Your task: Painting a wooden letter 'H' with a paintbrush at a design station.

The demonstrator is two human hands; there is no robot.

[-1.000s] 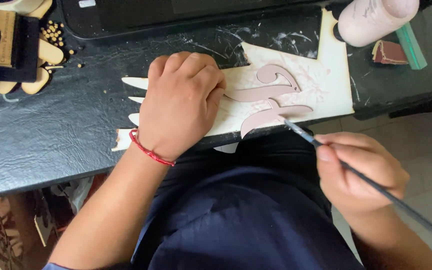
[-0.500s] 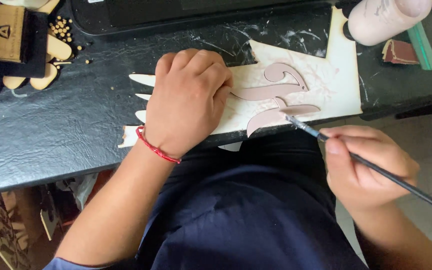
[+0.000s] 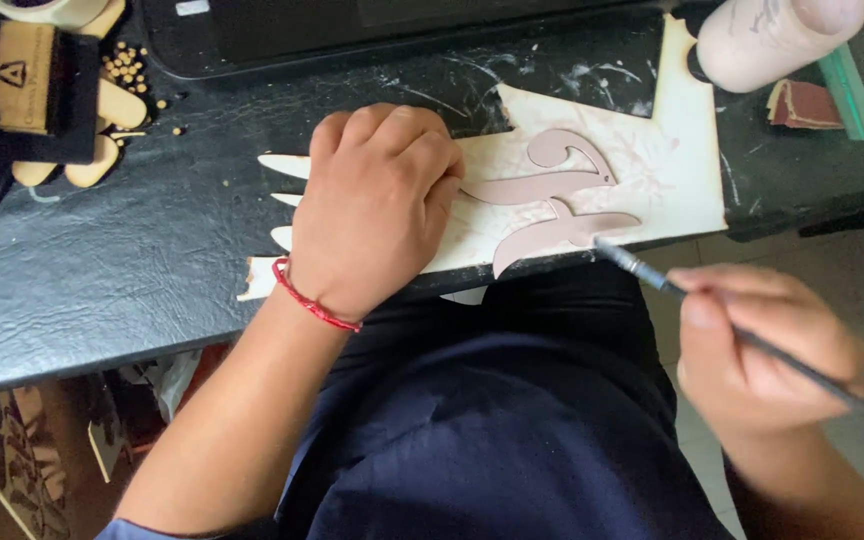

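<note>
far left: wooden block (image 3: pixel 24 78) with burnt-in mark, lying on a black pad; pale wooden ovals (image 3: pixel 102 128) under and beside it, small tan beads (image 3: pixel 130 68) scattered near
table: black leather-like tabletop (image 3: pixel 102 270), white paint smears near the middle back
back edge: dark flat tray (image 3: pixel 372 30) along the top
left hand: left hand (image 3: pixel 377 205) palm down, fingers curled together, pressing flat on the cream sheet; grips nothing, just holds it down; red string bracelet (image 3: pixel 314 304) on wrist
sheet: cream cut-out board (image 3: pixel 642 170), jagged outline with pointed prongs sticking out left of the hand, tall tab at upper right; lies flat at the table's front edge, slightly overhanging
work piece: curly wooden letter cut-out (image 3: pixel 557 195) painted dusty pink, lying on the sheet just right of the left hand's fingertips, between the two hands
brush: thin paintbrush (image 3: pixel 752 335), dark handle, tip at the lower right arm of the pink cut-out, touching or just off it, cannot tell
right hand: right hand (image 3: pixel 762 355) below the table edge, fingers closed tight on the brush handle, pencil grip
upper right: pale pink paint bottle (image 3: pixel 777 35) lying tilted on the table; green stick (image 3: pixel 849 92) and small brown sandpaper scrap (image 3: pixel 802 105) beside it
lap: dark navy clothing (image 3: pixel 492 440) below the table edge
</note>
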